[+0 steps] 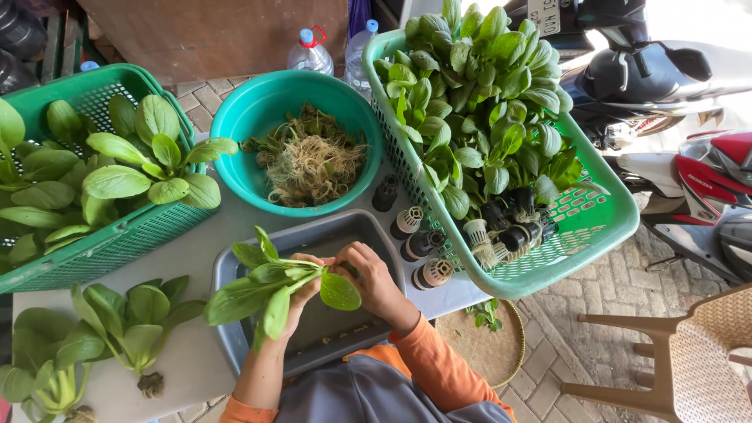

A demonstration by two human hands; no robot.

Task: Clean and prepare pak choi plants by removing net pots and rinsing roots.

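Head view over a work table [196, 251]. At centre, the left hand [301, 294] grips a leafy green plant [270, 286] by its stem, and the right hand [368, 274] pinches the plant's base, both closed on it above a grey tray [345, 227]; small scraps lie on the tray floor. At twelve o'clock from the hands, a teal bowl [251, 117] contains cut roots and trimmings [313, 160]. At two o'clock, a green basket [595, 227] is filled with leafy plants [478, 86] still set in small black and white pots [501, 235]. At ten o'clock, a second green basket [102, 243] holds loose greens. Trimmed plants [94, 337] lie on the table at eight o'clock.
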